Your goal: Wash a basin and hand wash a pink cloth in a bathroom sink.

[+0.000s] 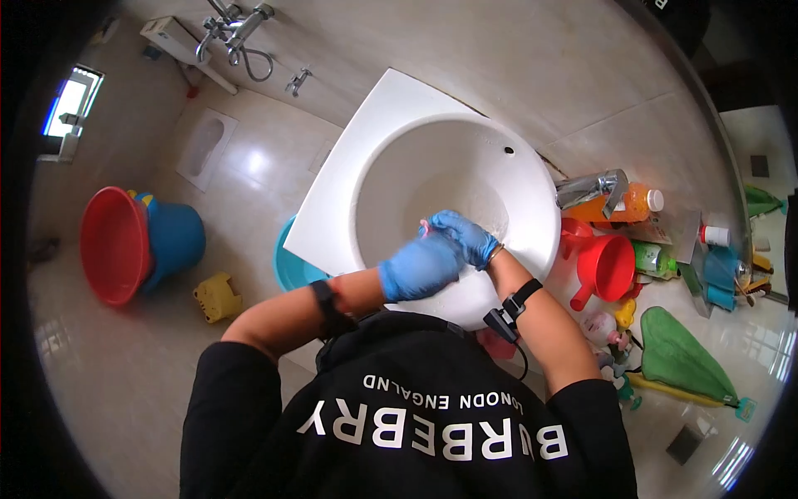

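Both my hands wear blue disposable gloves and meet over the near part of a white washbasin [380, 150]. My right hand [467, 236] is curled, and a small pink piece [425, 228] shows at its fingertips. Most of that piece is hidden by the gloves, so what it is cannot be told. My left hand [423, 267] is blurred and presses against the right one; its fingers are hidden. Beneath the hands the bowl looks wet. A chrome faucet [592, 188] stands at the basin's right side.
Right of the basin are a red dipper [605, 268], an orange bottle [633, 203], a green bottle [653, 259] and a green cloth [679, 355]. At left stand a red tub [115, 246], a blue bucket [177, 234] and a yellow stool [217, 298]. A turquoise basin [296, 265] sits below the washbasin's corner.
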{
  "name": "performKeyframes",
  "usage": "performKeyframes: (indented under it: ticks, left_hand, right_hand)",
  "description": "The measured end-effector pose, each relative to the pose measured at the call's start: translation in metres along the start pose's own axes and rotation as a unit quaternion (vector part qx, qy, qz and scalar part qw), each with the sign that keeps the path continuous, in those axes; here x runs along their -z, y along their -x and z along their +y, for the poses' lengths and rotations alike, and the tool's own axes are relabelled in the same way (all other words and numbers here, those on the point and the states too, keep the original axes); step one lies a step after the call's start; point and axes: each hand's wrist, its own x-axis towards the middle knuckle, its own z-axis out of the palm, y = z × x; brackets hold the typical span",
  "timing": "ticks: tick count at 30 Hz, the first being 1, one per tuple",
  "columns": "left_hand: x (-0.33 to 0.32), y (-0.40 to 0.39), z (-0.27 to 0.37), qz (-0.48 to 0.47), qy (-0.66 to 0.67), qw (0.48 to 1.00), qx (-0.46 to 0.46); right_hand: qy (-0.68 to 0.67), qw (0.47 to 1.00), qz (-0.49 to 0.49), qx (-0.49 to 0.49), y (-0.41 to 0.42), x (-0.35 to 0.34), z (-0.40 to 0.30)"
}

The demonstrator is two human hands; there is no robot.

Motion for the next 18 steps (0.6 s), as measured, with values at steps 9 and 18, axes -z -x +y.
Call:
performKeyframes:
  ticks: [9,18]
  left_hand:
    - [0.098,0.209,-0.027,0.525,0.536,0.521,0.406]
    - [0.089,0.296,0.014,0.609,0.531,0.371,0.458]
  right_hand:
    - [0.55,0.809,0.116,-0.173,-0.026,0.054,0.034]
    - [0.724,0.652,0.144,-0.176,-0.039,0.043,0.041]
